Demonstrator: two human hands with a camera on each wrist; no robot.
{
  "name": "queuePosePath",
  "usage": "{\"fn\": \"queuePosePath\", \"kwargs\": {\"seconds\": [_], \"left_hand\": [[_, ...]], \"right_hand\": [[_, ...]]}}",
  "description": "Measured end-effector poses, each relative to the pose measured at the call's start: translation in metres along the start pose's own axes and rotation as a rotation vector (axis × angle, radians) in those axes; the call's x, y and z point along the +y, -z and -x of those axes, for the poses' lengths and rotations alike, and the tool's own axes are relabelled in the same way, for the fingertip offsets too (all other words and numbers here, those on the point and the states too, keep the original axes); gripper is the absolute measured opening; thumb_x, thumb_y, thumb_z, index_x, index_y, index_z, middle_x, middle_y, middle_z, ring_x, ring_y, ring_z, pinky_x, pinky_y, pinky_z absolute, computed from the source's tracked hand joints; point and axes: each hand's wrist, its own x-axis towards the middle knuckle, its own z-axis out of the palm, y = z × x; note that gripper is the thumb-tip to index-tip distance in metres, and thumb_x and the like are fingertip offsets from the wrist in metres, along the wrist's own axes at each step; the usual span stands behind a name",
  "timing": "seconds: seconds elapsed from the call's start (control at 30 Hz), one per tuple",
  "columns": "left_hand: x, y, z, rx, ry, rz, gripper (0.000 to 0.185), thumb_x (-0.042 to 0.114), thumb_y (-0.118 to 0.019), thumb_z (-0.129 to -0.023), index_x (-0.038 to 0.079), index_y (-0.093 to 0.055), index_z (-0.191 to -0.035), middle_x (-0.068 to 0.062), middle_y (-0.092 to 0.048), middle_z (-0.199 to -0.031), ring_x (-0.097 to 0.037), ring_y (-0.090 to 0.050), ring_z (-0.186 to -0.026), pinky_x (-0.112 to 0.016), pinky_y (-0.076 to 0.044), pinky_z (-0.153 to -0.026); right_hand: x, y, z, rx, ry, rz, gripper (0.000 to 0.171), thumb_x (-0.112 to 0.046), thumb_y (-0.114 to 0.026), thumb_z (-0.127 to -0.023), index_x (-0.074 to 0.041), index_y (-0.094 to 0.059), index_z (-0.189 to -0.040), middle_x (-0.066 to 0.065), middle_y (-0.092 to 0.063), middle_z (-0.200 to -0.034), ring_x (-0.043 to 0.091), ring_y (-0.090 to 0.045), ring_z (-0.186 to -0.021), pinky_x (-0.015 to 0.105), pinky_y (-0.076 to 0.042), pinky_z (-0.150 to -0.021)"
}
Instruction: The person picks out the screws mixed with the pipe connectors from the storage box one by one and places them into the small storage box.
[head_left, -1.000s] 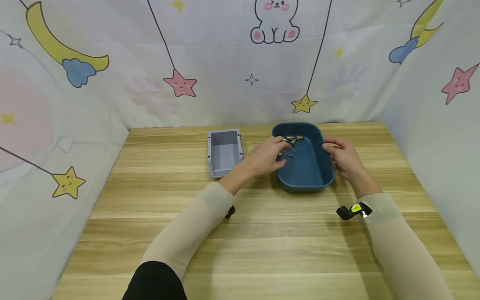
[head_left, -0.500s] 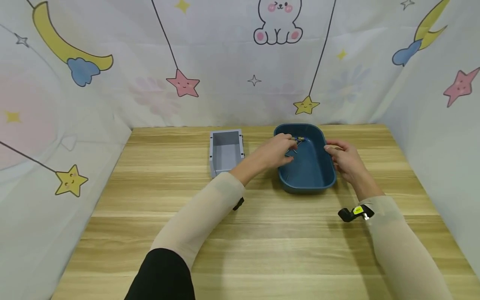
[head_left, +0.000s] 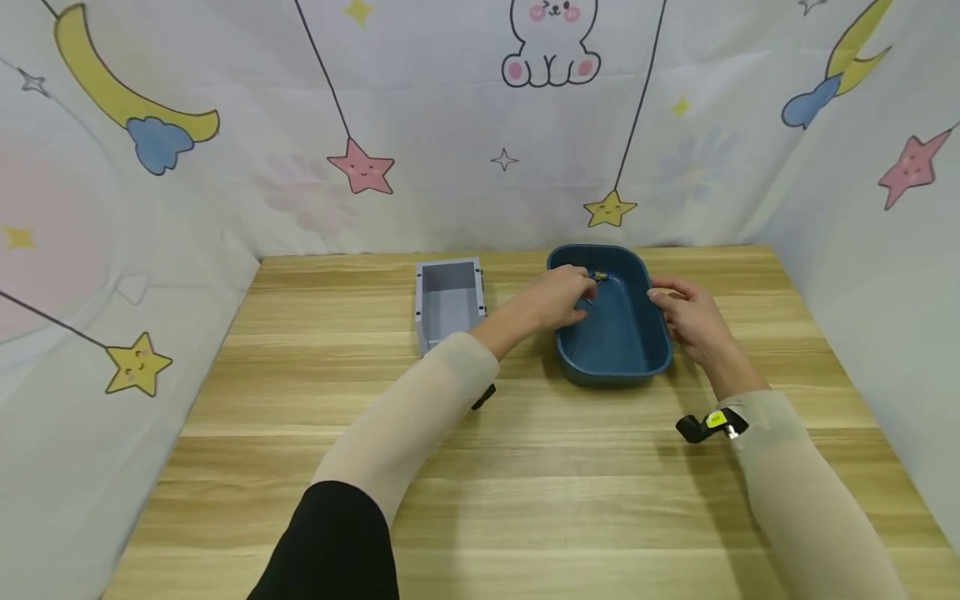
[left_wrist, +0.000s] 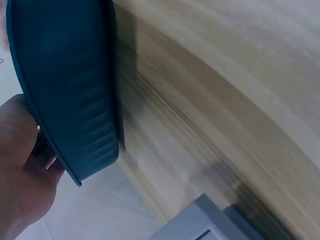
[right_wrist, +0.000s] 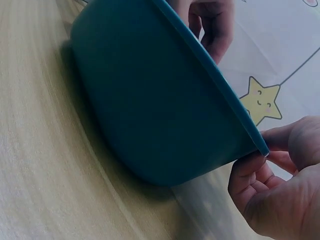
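blue basin (head_left: pixel 617 337), grey box (head_left: pixel 450 310), star-patterned backdrop (head_left: pixel 442 108)

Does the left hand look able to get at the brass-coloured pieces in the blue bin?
Likely yes: the left hand reaches into the open-topped blue bin, close to the visible brass-coloured pieces, while the right hand grips the opposite side, leaving the way free.

Left fingers (head_left: pixel 584 284) farther across tub (head_left: pixel 618 337)

Smooth blue plastic basin (head_left: pixel 618 333), matt grey plastic box (head_left: pixel 450 308), wood-grain tabletop (head_left: pixel 585 483), creased cloth backdrop (head_left: pixel 450 83)
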Motion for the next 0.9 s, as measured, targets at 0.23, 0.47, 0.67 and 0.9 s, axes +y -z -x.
{"fn": "queuePosePath", "kwargs": {"seconds": [0.23, 0.47, 0.67, 0.9], "left_hand": [[0.0, -0.003, -0.004, -0.051, 0.044, 0.006, 0.032, 0.024, -0.072, -0.104, 0.01, -0.07, -0.133, -0.004, -0.066, -0.127, -0.017, -0.063, -0.116, -0.028, -0.052, -0.097], [0.006, -0.006, -0.009, -0.08, 0.089, -0.019, 0.031, 0.026, -0.071, -0.104, 0.013, -0.071, -0.133, -0.003, -0.069, -0.128, -0.016, -0.065, -0.114, -0.03, -0.053, -0.095], [0.007, -0.012, -0.014, -0.083, 0.146, -0.041, 0.029, 0.028, -0.072, -0.104, 0.017, -0.073, -0.13, 0.0, -0.071, -0.126, -0.014, -0.066, -0.112, -0.03, -0.055, -0.093], [0.01, -0.012, -0.015, -0.056, 0.181, -0.053, 0.024, 0.027, -0.074, -0.102, 0.018, -0.076, -0.124, 0.001, -0.073, -0.122, -0.014, -0.067, -0.108, -0.031, -0.056, -0.089]], "right_hand": [[0.0, -0.003, -0.001, 0.006, 0.027, 0.022, 0.032, -0.016, -0.066, -0.106, -0.007, -0.063, -0.137, -0.009, -0.06, -0.079, 0.005, -0.048, -0.059, 0.02, -0.035, -0.047], [0.003, -0.002, -0.002, 0.021, 0.027, 0.035, 0.034, -0.016, -0.066, -0.107, -0.006, -0.062, -0.139, -0.009, -0.058, -0.079, 0.005, -0.047, -0.059, 0.021, -0.034, -0.047], [0.004, -0.002, -0.003, 0.008, 0.011, 0.026, 0.038, -0.016, -0.065, -0.107, -0.006, -0.06, -0.143, -0.009, -0.059, -0.08, 0.005, -0.047, -0.059, 0.021, -0.035, -0.048], [0.002, -0.002, -0.003, 0.019, 0.005, 0.047, 0.037, -0.018, -0.065, -0.107, -0.008, -0.06, -0.142, -0.009, -0.058, -0.079, 0.005, -0.047, -0.06, 0.022, -0.035, -0.049]]}}
